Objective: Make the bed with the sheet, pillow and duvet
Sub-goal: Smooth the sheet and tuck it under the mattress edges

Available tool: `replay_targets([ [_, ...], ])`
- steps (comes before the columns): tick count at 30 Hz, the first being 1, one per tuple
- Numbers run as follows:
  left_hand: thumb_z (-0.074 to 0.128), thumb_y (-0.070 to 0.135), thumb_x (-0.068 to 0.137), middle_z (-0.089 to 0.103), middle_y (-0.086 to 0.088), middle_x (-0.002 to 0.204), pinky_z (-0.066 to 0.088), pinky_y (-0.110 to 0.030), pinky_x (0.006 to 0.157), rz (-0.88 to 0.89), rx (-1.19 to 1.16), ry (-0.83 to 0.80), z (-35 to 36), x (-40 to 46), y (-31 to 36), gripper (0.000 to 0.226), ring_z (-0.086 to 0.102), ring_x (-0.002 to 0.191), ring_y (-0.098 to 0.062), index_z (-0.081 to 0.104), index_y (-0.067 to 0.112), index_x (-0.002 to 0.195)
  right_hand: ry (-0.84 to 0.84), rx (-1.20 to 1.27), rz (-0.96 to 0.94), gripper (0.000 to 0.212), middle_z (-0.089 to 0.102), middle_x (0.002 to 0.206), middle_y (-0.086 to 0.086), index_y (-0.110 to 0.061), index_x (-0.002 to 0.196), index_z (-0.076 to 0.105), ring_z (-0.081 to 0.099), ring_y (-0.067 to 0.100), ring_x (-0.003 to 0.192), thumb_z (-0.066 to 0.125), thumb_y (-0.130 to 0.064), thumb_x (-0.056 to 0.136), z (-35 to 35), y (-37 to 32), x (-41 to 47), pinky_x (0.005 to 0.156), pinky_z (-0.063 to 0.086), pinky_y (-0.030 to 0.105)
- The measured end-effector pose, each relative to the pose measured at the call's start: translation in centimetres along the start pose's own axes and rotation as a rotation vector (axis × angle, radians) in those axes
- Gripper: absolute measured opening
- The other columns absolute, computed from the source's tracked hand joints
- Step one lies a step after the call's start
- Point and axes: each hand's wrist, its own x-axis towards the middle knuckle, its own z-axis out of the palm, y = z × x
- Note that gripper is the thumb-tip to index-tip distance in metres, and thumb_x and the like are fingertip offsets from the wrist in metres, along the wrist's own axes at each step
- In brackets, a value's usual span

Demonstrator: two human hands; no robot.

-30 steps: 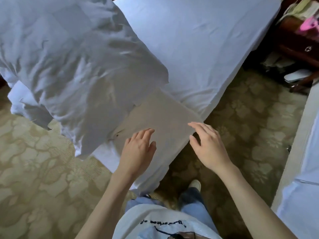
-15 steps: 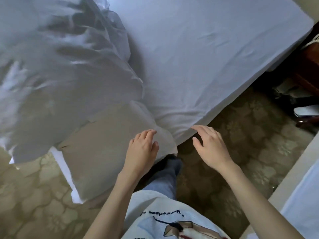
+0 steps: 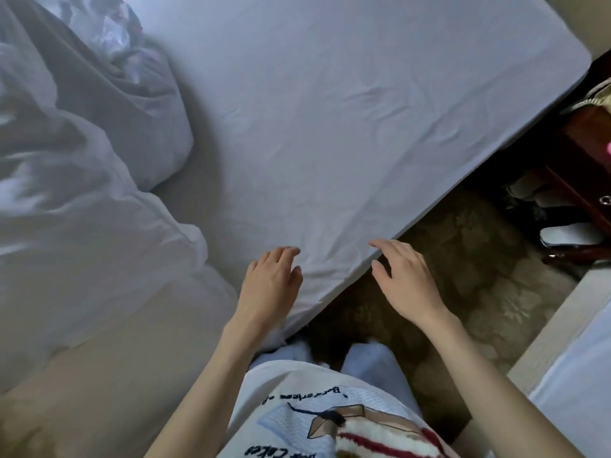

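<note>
A white sheet (image 3: 347,120) lies fairly smooth over the mattress, with light wrinkles toward its near corner. A crumpled white duvet (image 3: 76,193) is heaped over the left side of the bed and hangs down toward me. My left hand (image 3: 269,285) hovers over the sheet's near corner, fingers spread and holding nothing. My right hand (image 3: 405,279) is just off the bed's edge above the carpet, fingers apart and empty. No pillow is clearly distinguishable.
Patterned olive carpet (image 3: 463,276) runs along the bed's right side. A dark wooden nightstand (image 3: 582,166) with a drawer stands at the right, with a white slipper (image 3: 568,234) below it. Another bed's edge (image 3: 562,358) is at the lower right.
The view has moved in closer over the bed; the duvet now lies heaped further left. Both hands stay open, now over the sheet's near corner.
</note>
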Motion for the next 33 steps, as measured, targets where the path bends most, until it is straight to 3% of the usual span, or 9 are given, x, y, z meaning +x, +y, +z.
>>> replay_targets([
  [9,0.044,0.017,0.099,0.057,-0.007,0.130,0.039,-0.037,0.093,-0.257,-0.055,0.039,6.3,5.9,4.7,0.035,0.054,0.113,-0.028,0.051,0.011,0.133,-0.165,-0.019,-0.131,0.038,0.047,0.139,-0.004,-0.018,0.137,0.045,0.038,0.013,0.128,0.042,-0.019,0.099,-3.4,8.4,7.5,0.110,0.024,0.028],
  [14,0.047,0.012,0.095,0.058,-0.012,0.123,0.046,-0.041,0.082,-0.480,-0.103,0.143,12.3,5.9,6.7,0.033,0.058,0.100,-0.031,0.055,0.007,0.127,-0.291,-0.068,-0.269,0.037,0.051,0.135,-0.002,-0.016,0.135,0.047,0.042,0.014,0.124,0.042,-0.017,0.098,-3.0,12.4,10.4,0.108,0.026,0.029],
  [18,0.046,0.015,0.096,0.048,-0.010,0.137,0.043,-0.041,0.096,-0.622,-0.114,0.124,16.5,4.7,5.7,0.038,0.049,0.120,-0.027,0.049,0.010,0.134,-0.404,-0.111,-0.343,0.038,0.051,0.135,-0.002,-0.017,0.134,0.047,0.042,0.015,0.124,0.043,-0.015,0.097,0.0,13.7,11.9,0.106,0.027,0.029],
  [22,0.047,0.018,0.096,0.028,-0.012,0.153,0.033,-0.045,0.107,-0.714,-0.034,-0.049,19.6,2.5,3.0,0.049,0.031,0.137,-0.032,0.035,0.016,0.143,-0.498,-0.138,-0.401,0.040,0.050,0.135,-0.002,-0.017,0.135,0.045,0.042,0.016,0.124,0.044,-0.015,0.096,4.8,13.1,12.2,0.105,0.028,0.031],
  [25,0.048,0.020,0.096,0.020,-0.015,0.155,0.030,-0.046,0.109,-0.702,0.024,-0.143,21.5,1.4,0.0,0.054,0.026,0.140,-0.035,0.028,0.016,0.146,-0.522,-0.189,-0.477,0.042,0.050,0.134,0.000,-0.017,0.136,0.044,0.042,0.018,0.123,0.045,-0.015,0.093,9.9,12.0,12.0,0.102,0.031,0.032],
  [29,0.059,0.014,0.087,0.021,-0.018,0.152,0.037,-0.048,0.104,-0.613,0.059,-0.167,23.6,0.8,-2.2,0.058,0.027,0.137,-0.038,0.033,0.016,0.140,-0.576,-0.334,-0.557,0.047,0.049,0.133,0.004,-0.016,0.135,0.043,0.043,0.023,0.121,0.050,-0.014,0.089,16.5,11.4,11.6,0.098,0.035,0.035],
  [33,0.077,0.011,0.065,0.041,-0.018,0.135,0.047,-0.049,0.087,-0.518,0.132,-0.136,26.0,-0.2,-3.1,0.071,0.039,0.122,-0.040,0.047,0.015,0.129,-0.556,-0.608,-0.622,0.058,0.037,0.139,0.010,-0.019,0.133,0.039,0.038,0.031,0.124,0.063,-0.014,0.080,20.4,11.5,10.9,0.096,0.038,0.042],
])
